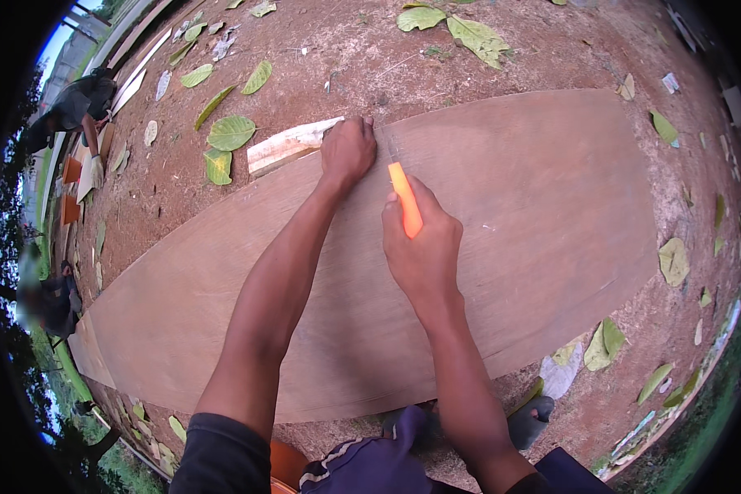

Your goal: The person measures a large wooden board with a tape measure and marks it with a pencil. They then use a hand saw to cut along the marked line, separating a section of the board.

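A large brown plywood sheet (535,222) lies in front of me. My right hand (428,247) is wrapped around the orange handle of a handsaw (405,202), over the middle of the sheet. The saw's thin blade shows only faintly, pointing toward the sheet's far edge. My left hand (348,155) is closed at that far edge, left of the saw, with its fingertips mostly hidden. Beside it, a pale, rough length of wood (284,146) lies along the sheet's edge, its right end meeting my hand.
Reddish bare soil (329,66) surrounds the sheet, strewn with large green leaves (231,132). At the far left, one person (82,103) bends over boards near orange objects (72,170); another person (58,300) is lower down. An orange container (286,463) sits by my legs.
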Motion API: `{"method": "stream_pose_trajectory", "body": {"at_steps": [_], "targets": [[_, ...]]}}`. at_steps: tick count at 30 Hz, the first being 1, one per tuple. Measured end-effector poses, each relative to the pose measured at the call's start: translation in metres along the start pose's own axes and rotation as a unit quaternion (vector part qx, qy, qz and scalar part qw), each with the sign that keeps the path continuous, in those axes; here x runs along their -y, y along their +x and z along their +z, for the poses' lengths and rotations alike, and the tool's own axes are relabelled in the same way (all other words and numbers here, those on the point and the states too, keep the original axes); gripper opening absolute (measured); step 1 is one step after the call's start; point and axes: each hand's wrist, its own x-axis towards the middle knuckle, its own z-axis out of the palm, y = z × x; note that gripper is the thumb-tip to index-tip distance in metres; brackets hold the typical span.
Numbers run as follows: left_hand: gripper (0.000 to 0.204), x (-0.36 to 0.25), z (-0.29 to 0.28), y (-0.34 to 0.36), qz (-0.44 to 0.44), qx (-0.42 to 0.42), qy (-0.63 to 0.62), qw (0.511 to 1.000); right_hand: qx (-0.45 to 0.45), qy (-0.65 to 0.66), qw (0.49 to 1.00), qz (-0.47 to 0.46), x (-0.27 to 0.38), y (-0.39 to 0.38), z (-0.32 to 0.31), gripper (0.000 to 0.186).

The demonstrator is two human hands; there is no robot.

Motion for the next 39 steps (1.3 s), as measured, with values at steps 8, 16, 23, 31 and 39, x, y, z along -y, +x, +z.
{"method": "stream_pose_trajectory", "body": {"at_steps": [8, 16, 23, 31, 39], "targets": [[0.048, 0.014, -0.003, -0.002, -0.021, 0.021, 0.007, 1.000, -0.026, -0.022, 0.999, -0.042, -0.011, -0.113, -0.047, 0.040], [0.046, 0.001, -0.003, 0.000, -0.025, 0.018, -0.010, 0.999, -0.029, 0.032, 0.999, 0.013, 0.009, 0.000, 0.003, 0.035], [0.046, 0.006, -0.005, -0.002, -0.023, 0.003, -0.010, 1.000, -0.018, -0.018, 0.999, -0.032, -0.011, -0.122, -0.059, 0.041], [0.046, -0.004, -0.002, 0.001, -0.002, 0.003, -0.004, 1.000, -0.005, -0.001, 1.000, 0.025, 0.013, 0.023, 0.004, 0.034], [0.046, 0.009, 0.000, -0.005, -0.002, 0.002, 0.025, 1.000, -0.023, 0.004, 0.999, -0.022, 0.009, -0.116, -0.056, 0.039]]}}
